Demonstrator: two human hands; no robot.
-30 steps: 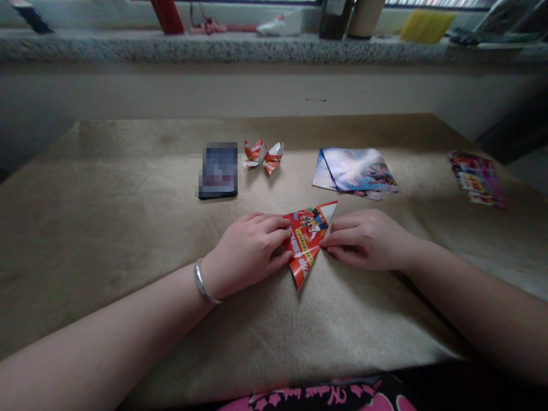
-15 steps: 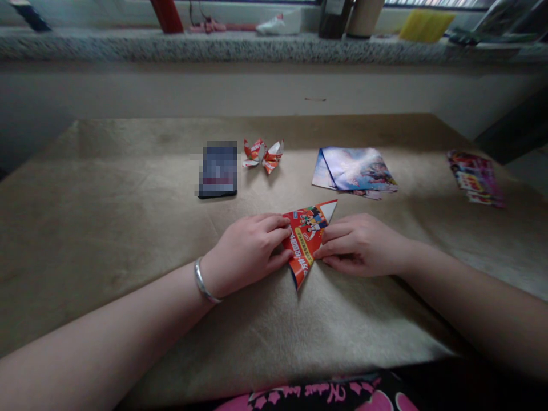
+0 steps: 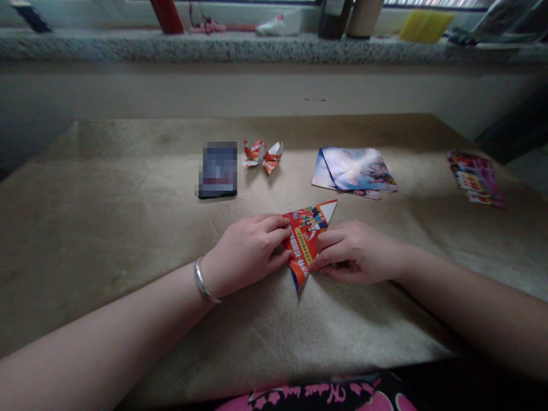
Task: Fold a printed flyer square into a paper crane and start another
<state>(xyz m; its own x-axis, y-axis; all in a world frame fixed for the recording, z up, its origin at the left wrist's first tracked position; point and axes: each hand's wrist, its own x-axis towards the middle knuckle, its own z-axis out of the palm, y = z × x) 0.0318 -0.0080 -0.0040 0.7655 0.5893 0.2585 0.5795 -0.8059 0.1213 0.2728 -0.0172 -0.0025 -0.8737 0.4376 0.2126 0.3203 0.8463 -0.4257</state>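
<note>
A folded red printed paper (image 3: 306, 237) lies on the beige felt mat (image 3: 128, 217), shaped as a narrow triangle pointing toward me. My left hand (image 3: 246, 251), with a silver bracelet at the wrist, presses on the paper's left edge with curled fingers. My right hand (image 3: 355, 254) rests against the paper's right edge, fingertips pressed together on the crease near the lower tip.
A dark phone (image 3: 218, 170) and a small finished red paper figure (image 3: 262, 155) lie further back. A stack of blue picture sheets (image 3: 357, 170) sits to the right, and pink-red sheets (image 3: 475, 177) at the far right. A stone ledge (image 3: 240, 48) with assorted items runs behind.
My right hand has slid down along the paper's right edge toward its lower tip. My left hand has stayed in place on the paper.
</note>
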